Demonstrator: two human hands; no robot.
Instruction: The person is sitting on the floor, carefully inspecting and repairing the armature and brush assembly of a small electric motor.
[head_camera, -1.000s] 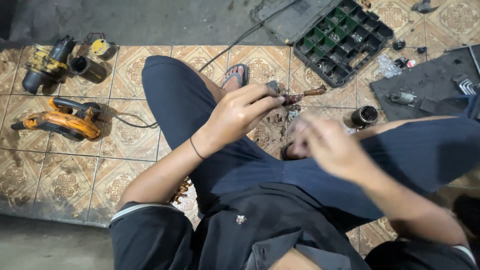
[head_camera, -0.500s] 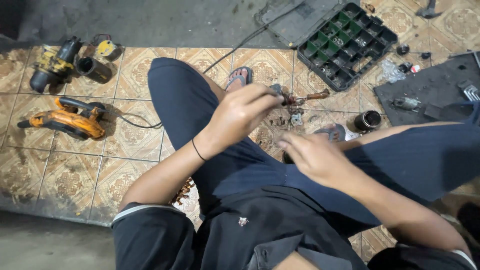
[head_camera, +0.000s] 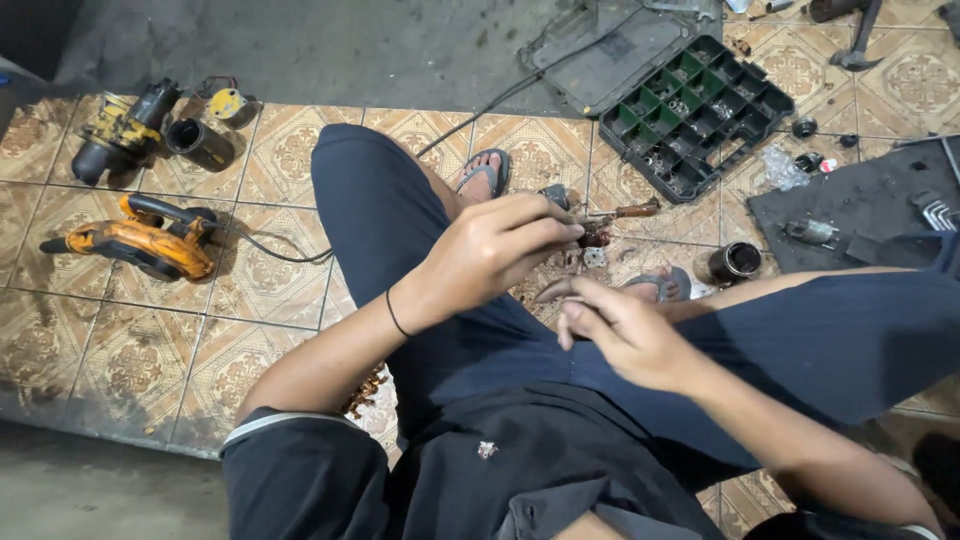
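Note:
I sit on a patterned tile floor with my knees apart. My left hand (head_camera: 490, 255) is raised over my left thigh, its fingers pinched on a small dark metal part (head_camera: 556, 195) with a rusty shaft (head_camera: 625, 212) sticking out to the right. Just below it, my right hand (head_camera: 615, 330) rests on my trousers with its fingers loosely curled and apart, the thumb near a small rusty piece (head_camera: 553, 290). I cannot tell whether the right hand grips that piece. Small metal bits (head_camera: 592, 258) lie on the tile between my feet.
An orange power tool (head_camera: 135, 240) with a cord lies at left, and a dismantled motor and dark cylinders (head_camera: 130, 130) sit further back. A black compartment case (head_camera: 695, 115) stands open at the back right. A dark mat (head_camera: 860, 205) with tools and a metal cup (head_camera: 730, 263) are at right.
My right hand, blurred and higher a second ago, has come down and settled on my trousers below the left hand. The left hand has stayed pinched on the part.

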